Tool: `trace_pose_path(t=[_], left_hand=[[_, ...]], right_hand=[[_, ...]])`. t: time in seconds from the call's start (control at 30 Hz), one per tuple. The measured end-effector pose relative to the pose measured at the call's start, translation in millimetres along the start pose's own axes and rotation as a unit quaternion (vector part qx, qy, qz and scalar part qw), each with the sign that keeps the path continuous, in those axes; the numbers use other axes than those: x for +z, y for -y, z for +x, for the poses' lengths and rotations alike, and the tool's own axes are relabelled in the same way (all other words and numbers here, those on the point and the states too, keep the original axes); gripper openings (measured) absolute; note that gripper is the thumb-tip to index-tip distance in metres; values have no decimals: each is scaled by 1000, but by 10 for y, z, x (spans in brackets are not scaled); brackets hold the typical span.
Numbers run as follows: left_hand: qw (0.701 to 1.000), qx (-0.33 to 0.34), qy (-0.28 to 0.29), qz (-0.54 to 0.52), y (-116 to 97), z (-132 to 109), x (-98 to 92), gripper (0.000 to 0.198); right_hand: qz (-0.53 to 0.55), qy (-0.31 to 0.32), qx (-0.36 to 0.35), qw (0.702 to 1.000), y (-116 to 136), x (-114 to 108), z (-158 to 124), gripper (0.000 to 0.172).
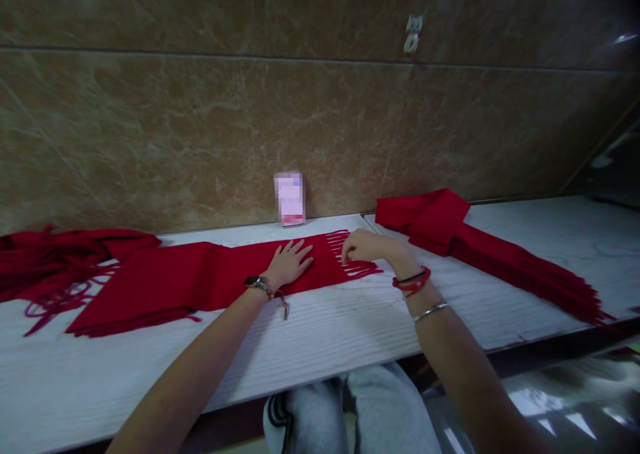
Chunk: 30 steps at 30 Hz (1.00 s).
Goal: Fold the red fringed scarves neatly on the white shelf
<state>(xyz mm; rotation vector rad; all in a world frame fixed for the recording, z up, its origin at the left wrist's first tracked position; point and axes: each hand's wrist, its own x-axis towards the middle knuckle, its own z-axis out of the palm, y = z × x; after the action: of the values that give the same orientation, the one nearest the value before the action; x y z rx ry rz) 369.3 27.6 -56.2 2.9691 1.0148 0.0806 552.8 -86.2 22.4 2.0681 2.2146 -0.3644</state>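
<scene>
A red scarf (200, 277) lies stretched along a white wood-grain tabletop (325, 334). My left hand (290, 262) rests flat on the scarf with fingers spread, near its right end. My right hand (365, 246) is curled over the scarf's fringe (353, 254), fingers pinching the tassels. Bracelets sit on both wrists.
A folded pile of red scarves (480, 247) lies to the right, fringes toward the table's edge. More loose red scarves (55, 261) are heaped at the left. A small pink card (290, 199) leans against the brown marble wall. My grey-trousered knees (360, 414) show below the table.
</scene>
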Motion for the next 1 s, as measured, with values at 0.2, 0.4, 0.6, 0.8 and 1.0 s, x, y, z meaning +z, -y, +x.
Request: trace_pose_path(t=[0.2,0.4,0.6,0.8,1.0], left_hand=[[1000,-1,2,9,1,-5,-5,51],[1000,0,0,0,22,4,19,51],[1000,-1,-1,-3,29,2,28,51],[998,-11,-58,-6,-41,-41,-38,48],[994,-79,-68,-20,-59,-59,-39,47]], right_hand=[[-45,77,129,988,-116,46,-8,22],[-40,12,133,990,-201,-37,-169,31],[35,115,111,986,88,146,-28,19],[-7,34,188,982,-273,54,-118,20],[50,-271,-28,961,96,421,410,46]])
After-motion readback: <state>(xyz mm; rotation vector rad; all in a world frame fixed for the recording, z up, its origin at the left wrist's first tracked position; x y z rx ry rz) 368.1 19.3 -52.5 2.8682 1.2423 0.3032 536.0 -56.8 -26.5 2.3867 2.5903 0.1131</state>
